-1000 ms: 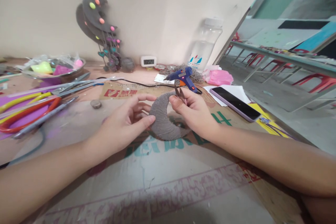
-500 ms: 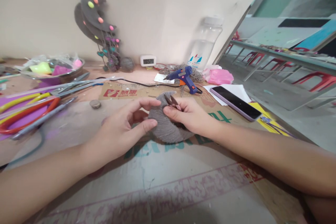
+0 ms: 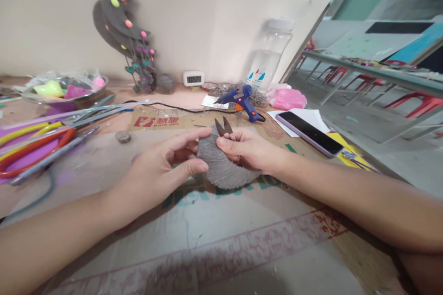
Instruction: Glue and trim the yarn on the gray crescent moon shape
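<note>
A grey yarn-wrapped crescent (image 3: 224, 170) is held just above the cardboard in the middle of the view. My left hand (image 3: 173, 156) is curled around its left edge, thumb in front and fingertips at the rim; the other fingers are partly behind. In my right hand (image 3: 249, 147) is a small pair of scissors (image 3: 224, 128), the blades pointing up and slightly apart, the handles mostly hidden by the fingers. The right thumb lies against the crescent's inner side, and its right end runs under that hand.
Behind the hands lie a blue glue gun (image 3: 238, 99), a water bottle (image 3: 268, 55) and a small digital clock (image 3: 194, 78). At the right is a phone (image 3: 309, 133). Large scissors (image 3: 38, 147) and a bowl (image 3: 65, 97) are at the left. A decorated crescent (image 3: 119, 18) leans on the wall.
The crescent has tilted so more of its wrapped face shows. The scissors in my right hand have turned upright, with their blades more visible. The left hand stays at the left edge.
</note>
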`<state>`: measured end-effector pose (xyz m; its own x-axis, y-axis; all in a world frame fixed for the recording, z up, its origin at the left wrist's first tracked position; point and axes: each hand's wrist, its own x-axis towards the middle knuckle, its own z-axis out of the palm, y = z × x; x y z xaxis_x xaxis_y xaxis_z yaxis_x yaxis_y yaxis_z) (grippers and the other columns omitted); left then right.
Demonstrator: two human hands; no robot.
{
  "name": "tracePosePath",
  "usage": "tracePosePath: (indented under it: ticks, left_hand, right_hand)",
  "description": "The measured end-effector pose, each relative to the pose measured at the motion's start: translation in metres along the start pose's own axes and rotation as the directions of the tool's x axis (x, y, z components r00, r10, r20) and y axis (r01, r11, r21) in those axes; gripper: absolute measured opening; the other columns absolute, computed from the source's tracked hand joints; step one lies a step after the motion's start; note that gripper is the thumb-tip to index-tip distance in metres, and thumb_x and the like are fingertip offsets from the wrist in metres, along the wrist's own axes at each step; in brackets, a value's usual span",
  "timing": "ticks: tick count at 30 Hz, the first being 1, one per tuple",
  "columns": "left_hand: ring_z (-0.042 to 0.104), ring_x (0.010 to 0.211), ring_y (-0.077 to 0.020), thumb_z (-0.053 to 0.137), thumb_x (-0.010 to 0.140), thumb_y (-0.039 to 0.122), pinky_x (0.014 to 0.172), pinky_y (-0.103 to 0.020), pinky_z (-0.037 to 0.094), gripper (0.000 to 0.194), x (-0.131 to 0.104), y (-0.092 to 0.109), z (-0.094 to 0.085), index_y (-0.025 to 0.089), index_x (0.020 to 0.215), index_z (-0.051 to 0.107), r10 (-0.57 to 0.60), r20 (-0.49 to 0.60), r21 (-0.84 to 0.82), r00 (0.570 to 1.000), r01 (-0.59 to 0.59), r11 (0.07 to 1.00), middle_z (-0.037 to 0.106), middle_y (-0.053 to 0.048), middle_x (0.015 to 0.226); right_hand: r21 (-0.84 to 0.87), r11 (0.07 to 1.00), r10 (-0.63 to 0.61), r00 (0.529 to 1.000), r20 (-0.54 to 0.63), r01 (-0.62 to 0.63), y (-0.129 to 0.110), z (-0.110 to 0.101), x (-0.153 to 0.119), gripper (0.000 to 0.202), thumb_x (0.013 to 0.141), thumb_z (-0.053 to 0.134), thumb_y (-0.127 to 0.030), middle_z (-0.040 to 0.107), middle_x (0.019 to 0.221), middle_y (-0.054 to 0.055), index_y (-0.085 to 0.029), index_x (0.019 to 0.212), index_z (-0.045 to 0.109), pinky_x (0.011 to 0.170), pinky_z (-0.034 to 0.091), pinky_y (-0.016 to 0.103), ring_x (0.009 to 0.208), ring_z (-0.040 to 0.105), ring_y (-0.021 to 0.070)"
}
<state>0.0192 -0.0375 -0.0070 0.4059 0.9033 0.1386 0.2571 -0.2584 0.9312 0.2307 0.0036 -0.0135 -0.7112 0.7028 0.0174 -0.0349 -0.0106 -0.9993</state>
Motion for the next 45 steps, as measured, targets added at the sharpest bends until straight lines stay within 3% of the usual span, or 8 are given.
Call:
tracePosePath:
  ticks: [7,17,22,25,28,31,35,45]
  left_hand:
    - [0.066,0.095,-0.0172,0.072,0.078,0.039,0.085,-0.028,0.053,0.071,-0.001,-0.003,0.0,0.035,0.142,0.041,-0.008,0.115,-0.066,0.993,0.016,0.998,0.068,-0.001,0.115]
    - [0.063,0.07,-0.0146,0.065,0.083,0.04,0.062,-0.024,0.05,0.057,-0.003,-0.001,0.0,0.033,0.137,0.051,-0.081,-0.008,0.137,0.997,0.082,0.987,0.072,0.002,0.08]
    - [0.067,0.079,-0.0158,0.067,0.081,0.039,0.073,-0.025,0.053,0.054,-0.002,0.002,0.001,0.032,0.133,0.055,-0.08,-0.037,0.106,0.996,0.083,0.991,0.075,0.003,0.088]
    - [0.069,0.086,-0.0166,0.066,0.083,0.039,0.078,-0.026,0.054,0.054,-0.001,0.002,0.001,0.033,0.135,0.053,-0.07,-0.077,0.057,0.995,0.074,0.996,0.075,0.002,0.097]
    - [0.069,0.088,-0.0173,0.065,0.084,0.041,0.077,-0.026,0.055,0.055,-0.001,0.003,0.0,0.034,0.136,0.051,-0.089,-0.115,0.022,0.989,0.092,0.996,0.076,0.002,0.097]
    - [0.07,0.09,-0.0174,0.066,0.083,0.041,0.08,-0.026,0.055,0.052,-0.002,0.003,0.0,0.034,0.134,0.054,-0.102,-0.142,0.025,0.985,0.107,0.994,0.076,0.002,0.097]
    - [0.071,0.089,-0.0187,0.066,0.082,0.043,0.08,-0.029,0.056,0.052,-0.001,0.0,0.0,0.033,0.132,0.056,-0.069,-0.142,0.039,0.987,0.075,0.996,0.076,0.001,0.101]
    - [0.072,0.081,-0.0207,0.064,0.083,0.047,0.076,-0.032,0.058,0.052,-0.003,0.001,0.0,0.035,0.132,0.055,0.007,-0.186,0.21,0.983,0.033,0.977,0.077,0.002,0.095]
  right_hand:
    - [0.064,0.998,-0.013,1.0,-0.011,0.013,-0.002,0.003,0.0,0.047,0.084,0.063,-0.047,0.029,0.047,-0.01,-0.018,0.057,0.037,0.043,0.015,0.022,0.043,0.023,0.0041]
    - [0.077,0.996,-0.043,0.998,0.049,0.039,-0.001,0.004,0.002,0.044,0.084,0.063,-0.047,0.027,0.049,-0.011,-0.018,0.061,0.038,0.04,0.013,0.019,0.043,0.021,0.0031]
    - [-0.017,1.0,-0.024,0.999,0.026,0.024,0.0,0.002,0.003,0.044,0.085,0.058,-0.054,0.029,0.05,-0.01,-0.018,0.066,0.044,0.039,0.015,0.019,0.042,0.023,0.0041]
    - [-0.186,0.975,-0.142,0.987,-0.078,0.125,-0.009,-0.004,0.003,0.048,0.091,0.041,-0.062,0.032,0.054,-0.008,-0.016,0.08,0.054,0.042,0.024,0.02,0.045,0.028,0.0063]
    - [-0.524,0.826,-0.365,0.906,-0.214,0.209,-0.026,-0.01,-0.002,0.044,0.096,0.035,-0.054,0.041,0.063,-0.004,-0.016,0.096,0.058,0.05,0.034,0.022,0.054,0.038,0.0084]
    - [-0.832,0.519,-0.599,0.778,-0.191,0.195,-0.041,-0.009,-0.014,0.034,0.097,0.039,-0.046,0.056,0.082,0.003,-0.019,0.11,0.057,0.064,0.044,0.026,0.073,0.053,0.013]
    - [-0.973,0.127,-0.588,0.804,0.083,0.193,-0.046,0.005,-0.031,0.034,0.098,0.04,-0.04,0.061,0.09,0.007,-0.016,0.116,0.057,0.071,0.047,0.029,0.082,0.058,0.0173]
    - [-0.964,-0.152,-0.582,0.769,0.266,0.219,-0.027,0.009,-0.026,0.025,0.097,0.045,-0.027,0.062,0.079,0.005,-0.01,0.106,0.06,0.061,0.043,0.026,0.072,0.058,0.0149]
